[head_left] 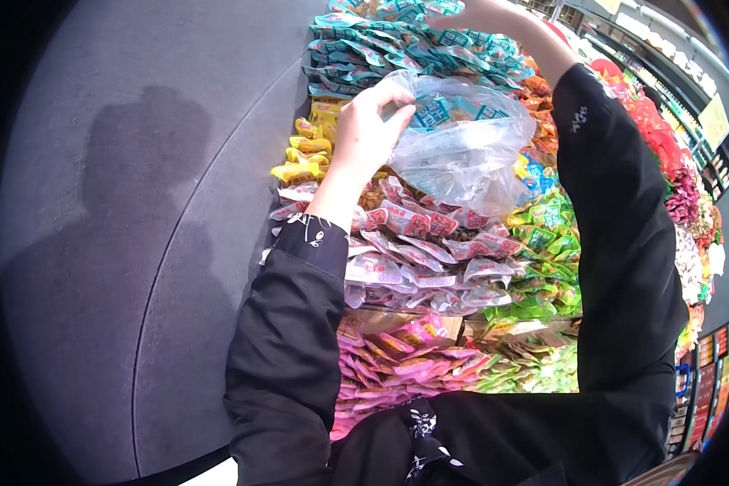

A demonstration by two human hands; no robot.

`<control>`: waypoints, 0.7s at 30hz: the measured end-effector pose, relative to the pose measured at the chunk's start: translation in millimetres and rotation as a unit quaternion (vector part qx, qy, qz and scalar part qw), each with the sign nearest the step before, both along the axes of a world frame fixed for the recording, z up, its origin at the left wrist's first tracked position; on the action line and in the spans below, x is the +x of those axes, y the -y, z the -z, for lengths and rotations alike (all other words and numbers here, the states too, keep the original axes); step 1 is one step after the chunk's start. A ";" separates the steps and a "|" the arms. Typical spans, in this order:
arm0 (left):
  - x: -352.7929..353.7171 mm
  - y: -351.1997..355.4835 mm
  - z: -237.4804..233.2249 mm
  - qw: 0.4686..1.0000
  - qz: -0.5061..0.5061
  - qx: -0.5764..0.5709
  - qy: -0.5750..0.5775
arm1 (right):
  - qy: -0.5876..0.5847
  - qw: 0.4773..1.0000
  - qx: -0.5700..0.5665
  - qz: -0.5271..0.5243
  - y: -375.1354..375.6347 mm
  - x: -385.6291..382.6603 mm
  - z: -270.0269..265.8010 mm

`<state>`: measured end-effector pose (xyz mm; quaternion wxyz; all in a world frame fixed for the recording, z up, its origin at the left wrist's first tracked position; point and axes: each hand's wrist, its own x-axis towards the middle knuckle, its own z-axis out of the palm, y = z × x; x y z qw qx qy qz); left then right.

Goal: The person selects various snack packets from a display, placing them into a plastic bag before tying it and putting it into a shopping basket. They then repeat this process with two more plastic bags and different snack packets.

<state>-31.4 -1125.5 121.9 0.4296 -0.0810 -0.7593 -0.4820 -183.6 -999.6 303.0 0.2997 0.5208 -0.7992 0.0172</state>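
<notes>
My left hand (370, 130) pinches the rim of a clear plastic bag (466, 158) between thumb and fingers. Inside the bag, a few teal snack packets (458, 112) show through the film. My right hand (479, 14) reaches over the far pile of teal packets (381, 53), partly cut off by the top edge of the view. Its fingers are blurred, so I cannot tell if they hold a packet. The bag hangs over rows of pink-and-white packets (417, 219).
Yellow packets (304, 154) lie left of the bag, green ones (547, 243) to the right, and pink ones (405, 356) nearest my body. Grey floor (138, 243) with a curved seam runs along the left. Stocked shelves (717, 364) stand at the far right.
</notes>
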 end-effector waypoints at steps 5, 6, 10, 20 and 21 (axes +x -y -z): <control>1.1 -1.6 -1.7 0.997 0.048 0.065 -0.016 | 0.244 0.966 0.076 0.048 13.8 -29.3 3.8; 0.1 0.1 -1.5 0.997 0.043 0.062 -0.014 | 0.225 0.970 0.087 0.024 16.9 -44.0 6.6; -5.2 2.3 1.5 0.999 0.028 0.045 -0.005 | 0.125 0.987 0.096 -0.021 26.8 -62.5 21.5; -2.3 3.8 0.5 1.000 0.008 0.017 0.005 | 0.220 0.974 0.058 0.020 14.2 -35.2 -5.0; -4.6 5.8 2.2 1.000 0.018 0.024 0.007 | 0.222 0.972 0.077 0.008 14.5 -30.8 -6.4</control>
